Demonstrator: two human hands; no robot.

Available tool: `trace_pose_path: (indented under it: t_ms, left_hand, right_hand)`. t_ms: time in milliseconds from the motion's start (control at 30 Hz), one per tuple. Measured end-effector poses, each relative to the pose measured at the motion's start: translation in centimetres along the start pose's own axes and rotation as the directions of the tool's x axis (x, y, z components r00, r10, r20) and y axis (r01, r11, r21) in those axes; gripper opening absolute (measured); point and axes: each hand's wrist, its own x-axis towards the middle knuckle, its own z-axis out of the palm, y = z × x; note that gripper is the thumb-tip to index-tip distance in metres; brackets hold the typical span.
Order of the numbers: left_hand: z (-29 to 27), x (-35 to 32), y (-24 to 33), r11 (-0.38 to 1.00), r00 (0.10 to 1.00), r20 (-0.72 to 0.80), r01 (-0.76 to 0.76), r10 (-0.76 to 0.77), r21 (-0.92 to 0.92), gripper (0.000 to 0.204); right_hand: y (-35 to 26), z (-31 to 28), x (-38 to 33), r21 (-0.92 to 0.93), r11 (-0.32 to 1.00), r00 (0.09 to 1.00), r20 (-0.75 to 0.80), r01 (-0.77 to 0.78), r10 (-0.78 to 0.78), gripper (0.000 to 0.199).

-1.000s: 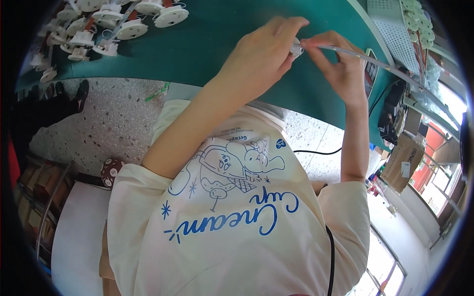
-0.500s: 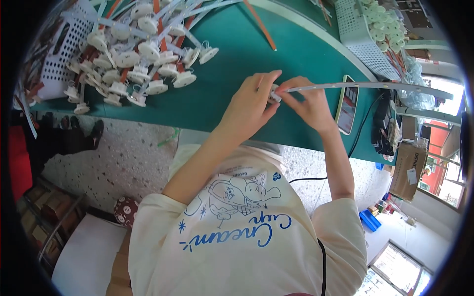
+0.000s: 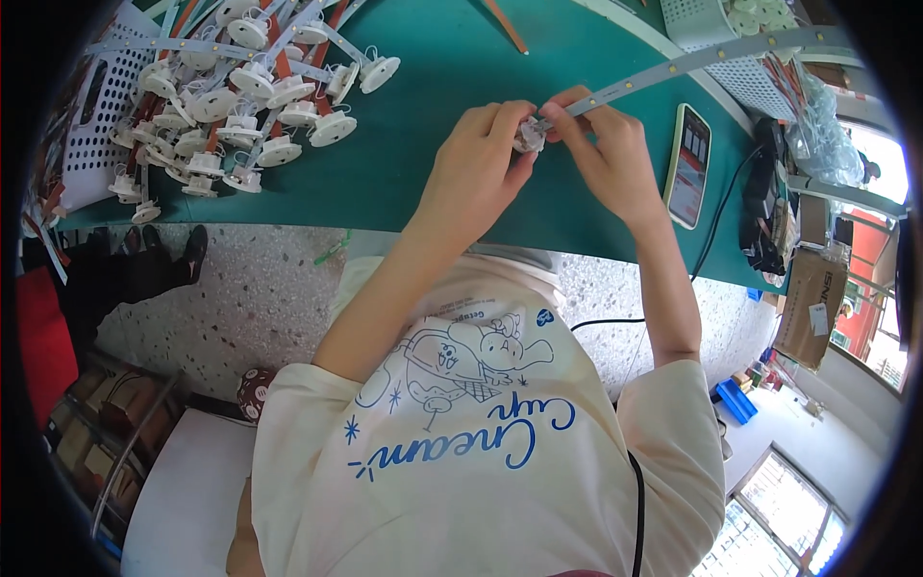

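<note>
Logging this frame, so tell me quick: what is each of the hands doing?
Left hand: closed on the small white part.
Right hand: closed, pinching the long strip at that part.

One phone lies flat on the green table, right of the hands; slim rectangle, pale frame, lit screen showing red and white blocks. One brown cardboard box stands on the floor beyond the table's right edge, bearing a small white label. A clear plastic bag lies crumpled at the table's far right.
</note>
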Motion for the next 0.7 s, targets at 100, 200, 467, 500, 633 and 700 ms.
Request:
trace_pose_path:
  t_ms: [100, 200, 467, 500, 633, 700]
  left_hand:
    - [0.4, 0.0, -0.3, 0.995, 0.994, -0.064, -0.079, 0.083, 0.065, 0.037]
    - [0.4, 0.0, -0.2, 0.994, 0.993, -0.067, -0.088, 0.093, 0.07, 0.036]
    - [0.5, -0.1, -0.3, 1.0, 0.998, -0.053, -0.026, 0.027, 0.017, 0.038]
    - [0.4, -0.1, -0.2, 0.999, 0.998, -0.05, -0.029, 0.03, 0.013, 0.039]
    - [0.2, 0.0, 0.2, 0.999, 0.998, -0.057, -0.022, 0.024, 0.041, 0.044]
    - [0.2, 0.2, 0.0, 0.998, 0.998, -0.047, -0.032, 0.035, 0.055, 0.048]
  right_hand:
    - [-0.6, -0.4, 0.2, -0.064, 0.998, 0.999, 0.047, 0.014, -0.011, 0.017]
    - [-1.7, -0.7, 0.7, -0.217, 0.976, 0.995, 0.096, -0.006, 0.027, 0.018]
    - [-0.8, 1.0, -0.4, -0.189, 0.981, 0.998, -0.033, 0.048, -0.056, 0.011]
    - [-0.7, 1.2, -0.7, -0.159, 0.986, 0.995, -0.085, 0.044, -0.058, 0.01]
    - [-0.2, 1.6, -1.1, -0.289, 0.948, 0.976, -0.13, 0.13, -0.173, 0.009]
    - [0.3, 1.8, -1.0, -0.31, 0.936, 0.963, -0.157, 0.163, -0.22, 0.008]
